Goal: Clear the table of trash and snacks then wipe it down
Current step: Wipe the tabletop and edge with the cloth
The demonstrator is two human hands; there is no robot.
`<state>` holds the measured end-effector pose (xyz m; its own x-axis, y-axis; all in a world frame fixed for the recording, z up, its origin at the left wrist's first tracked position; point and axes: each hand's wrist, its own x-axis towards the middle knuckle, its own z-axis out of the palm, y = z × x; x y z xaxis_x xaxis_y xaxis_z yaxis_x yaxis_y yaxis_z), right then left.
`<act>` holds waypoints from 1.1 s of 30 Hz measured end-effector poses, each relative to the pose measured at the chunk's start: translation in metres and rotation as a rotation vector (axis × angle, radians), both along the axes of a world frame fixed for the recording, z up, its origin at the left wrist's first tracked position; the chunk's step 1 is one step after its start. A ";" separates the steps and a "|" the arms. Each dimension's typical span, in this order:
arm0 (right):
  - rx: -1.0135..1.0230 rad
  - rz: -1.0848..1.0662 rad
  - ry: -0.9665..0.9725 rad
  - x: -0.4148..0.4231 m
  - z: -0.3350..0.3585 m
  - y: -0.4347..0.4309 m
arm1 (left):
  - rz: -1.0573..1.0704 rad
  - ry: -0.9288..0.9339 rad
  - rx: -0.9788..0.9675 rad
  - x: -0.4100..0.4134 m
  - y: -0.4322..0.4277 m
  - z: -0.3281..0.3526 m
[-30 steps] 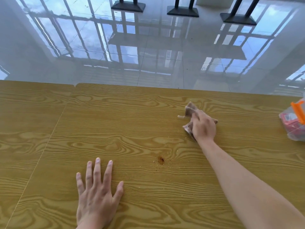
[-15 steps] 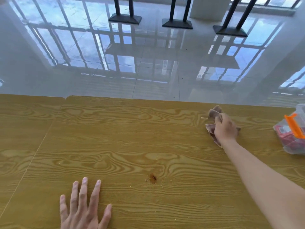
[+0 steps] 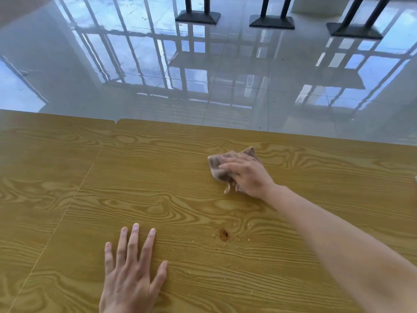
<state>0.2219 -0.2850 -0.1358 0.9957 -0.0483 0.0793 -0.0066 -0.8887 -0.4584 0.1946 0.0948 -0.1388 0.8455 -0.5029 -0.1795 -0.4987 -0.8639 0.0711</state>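
Since half a second ago the right hand [image 3: 249, 176] has swept the cloth [image 3: 220, 167] leftward along the far part of the desk [image 3: 158, 168], and the plastic container once at the right edge is out of view. The left hand [image 3: 130, 276] lies flat near the front, its fingers [image 3: 133, 240] spread apart. The right fingers [image 3: 228, 166] press down, closed over the crumpled cloth (its left end pokes out beyond them). A reddish-brown stain [image 3: 223, 234] with scattered crumbs sits between both hands, well apart from the cloth.
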 end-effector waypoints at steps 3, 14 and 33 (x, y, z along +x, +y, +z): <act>0.111 0.245 -0.047 -0.040 0.004 0.027 | -0.006 0.006 -0.001 -0.002 0.000 0.001; -0.044 -0.170 0.066 0.061 0.000 0.020 | -0.015 -0.020 -0.060 -0.001 0.005 -0.009; -0.042 0.077 0.122 0.107 0.002 0.147 | 0.078 -0.053 -0.497 -0.004 0.014 -0.017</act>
